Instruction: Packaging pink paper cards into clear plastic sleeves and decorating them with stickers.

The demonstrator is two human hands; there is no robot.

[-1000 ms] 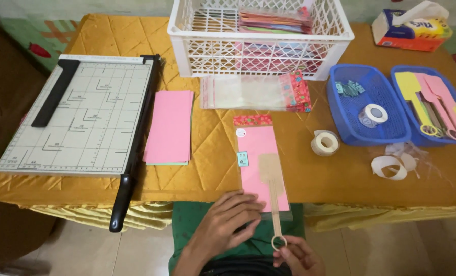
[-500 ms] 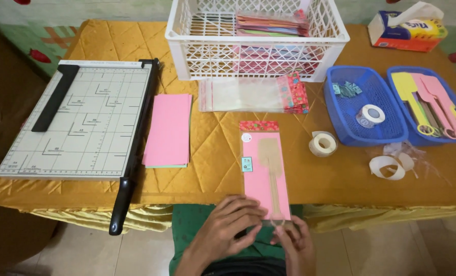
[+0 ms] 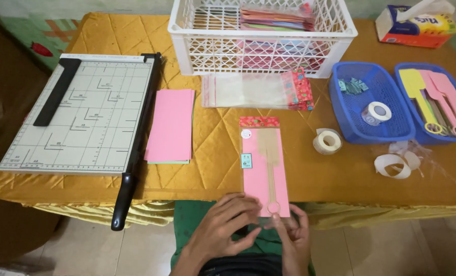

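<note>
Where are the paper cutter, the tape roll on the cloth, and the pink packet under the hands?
paper cutter [image 3: 85, 117], head view, middle of its gridded board
tape roll [image 3: 327, 141], head view, its outer rim
pink packet [image 3: 264, 176], head view, middle of the pink card

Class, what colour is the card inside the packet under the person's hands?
Pink card, with a tan paddle shape on it; the head view shows it.

Both hands low at bottom centre, close together, fingertips nearly meeting; left hand [image 3: 223, 227] palm down, fingers spread and angled toward the right, wrist and forearm entering from the bottom edge; right hand [image 3: 292, 235] just beside it, fingers curled and pointing up, thumb toward the left hand; neither hand is clenched.
</note>
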